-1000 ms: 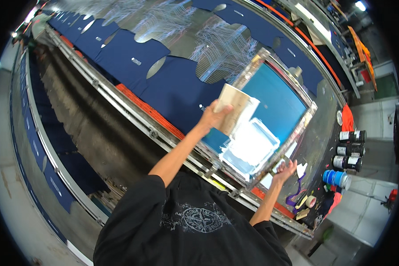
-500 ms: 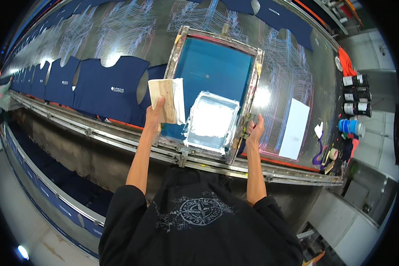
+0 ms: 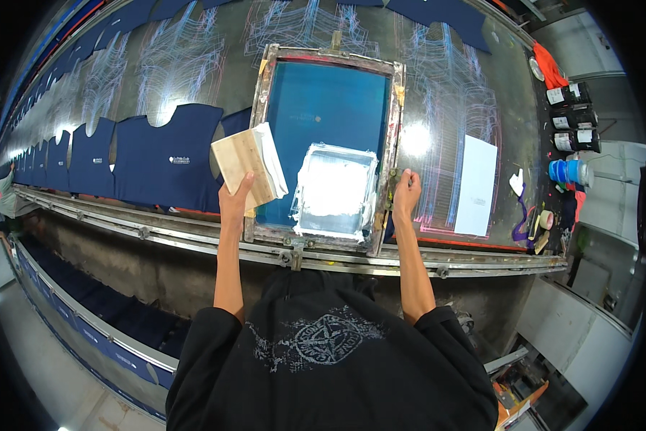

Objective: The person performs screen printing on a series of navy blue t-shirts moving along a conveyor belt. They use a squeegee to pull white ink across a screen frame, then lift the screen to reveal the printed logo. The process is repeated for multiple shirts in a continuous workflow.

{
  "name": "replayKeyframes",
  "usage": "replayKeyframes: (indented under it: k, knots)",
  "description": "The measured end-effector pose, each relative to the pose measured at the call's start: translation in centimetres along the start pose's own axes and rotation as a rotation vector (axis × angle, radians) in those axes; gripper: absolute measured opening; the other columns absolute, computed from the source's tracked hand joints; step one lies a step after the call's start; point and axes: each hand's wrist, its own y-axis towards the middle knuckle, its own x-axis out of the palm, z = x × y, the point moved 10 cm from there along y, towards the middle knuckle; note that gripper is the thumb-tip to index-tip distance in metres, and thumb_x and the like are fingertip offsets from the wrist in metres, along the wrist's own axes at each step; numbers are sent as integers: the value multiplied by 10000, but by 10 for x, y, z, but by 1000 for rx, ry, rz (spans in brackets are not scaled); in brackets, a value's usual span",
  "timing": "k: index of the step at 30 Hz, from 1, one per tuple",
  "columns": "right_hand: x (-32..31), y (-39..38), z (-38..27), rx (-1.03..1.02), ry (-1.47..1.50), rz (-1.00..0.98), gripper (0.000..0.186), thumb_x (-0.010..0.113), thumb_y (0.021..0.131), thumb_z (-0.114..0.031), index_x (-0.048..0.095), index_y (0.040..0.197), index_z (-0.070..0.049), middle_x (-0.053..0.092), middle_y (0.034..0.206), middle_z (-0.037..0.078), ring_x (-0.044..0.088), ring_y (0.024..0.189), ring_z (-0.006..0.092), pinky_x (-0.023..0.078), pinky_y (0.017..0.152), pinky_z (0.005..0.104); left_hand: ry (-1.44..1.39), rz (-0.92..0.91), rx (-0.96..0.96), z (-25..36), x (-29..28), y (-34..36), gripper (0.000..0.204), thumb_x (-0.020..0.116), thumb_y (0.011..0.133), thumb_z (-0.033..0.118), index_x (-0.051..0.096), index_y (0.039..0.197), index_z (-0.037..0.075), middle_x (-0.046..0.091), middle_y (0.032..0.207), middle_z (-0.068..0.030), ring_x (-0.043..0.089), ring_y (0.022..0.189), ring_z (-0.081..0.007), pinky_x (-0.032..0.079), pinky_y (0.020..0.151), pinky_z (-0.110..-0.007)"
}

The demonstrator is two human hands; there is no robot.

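Left hand [image 3: 234, 203] grips a wooden squeegee [image 3: 247, 169] by its lower edge, fingers wrapped around it, holding it over the left side of the screen frame [image 3: 328, 59]. Right hand [image 3: 406, 192] is curled shut on the frame's right rail. White ink [image 3: 333, 190] pools on the blue mesh. Navy shirts [image 3: 168, 154] lie on the table [image 3: 448, 79] to the left.

A long grey bench [image 3: 452, 79] holds a row of dark blue shirts [image 3: 168, 154], a blue screen frame [image 3: 324, 147], a white sheet of paper [image 3: 476, 184] and paint jars [image 3: 570, 115].
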Motion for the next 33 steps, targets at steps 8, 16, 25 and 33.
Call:
replayKeyframes:
  k: [8, 16, 25, 33]
  knots:
    - [12, 4, 8, 140, -19, -109, 342, 532, 1060, -335, 578, 938, -19, 568, 756, 76, 514, 702, 168, 426, 681, 369, 828, 65, 228, -14, 60, -14, 357, 762, 885, 297, 740, 1085, 2, 760, 919, -215, 747, 860, -375, 561, 773, -434]
    - [-1, -28, -133, -620, -535, 36, 466, 660, 971, -337, 611, 1287, 3, 696, 1099, 221, 659, 1055, 386, 483, 974, 486, 1149, -571, 415, -28, 185, -48, 258, 785, 832, 275, 798, 1060, 155, 739, 805, -155, 675, 780, -355, 471, 828, -447]
    - [140, -37, -147, -714, -845, -800, 135, 693, 884, -138, 666, 996, -66, 705, 885, 120, 690, 944, 324, 483, 882, 481, 1274, -837, 774, 1, 263, 40, 199, 721, 791, 177, 769, 979, 224, 714, 750, -101, 699, 838, -264, 317, 1153, -481]
    - [82, -133, -106, -808, -692, -733, 116, 620, 871, -8, 680, 894, -106, 688, 750, 117, 657, 734, 291, 411, 868, 437, 1287, -869, 630, -32, 210, -59, 262, 677, 758, 86, 779, 970, 202, 732, 755, -98, 728, 824, -276, 250, 1219, -516]
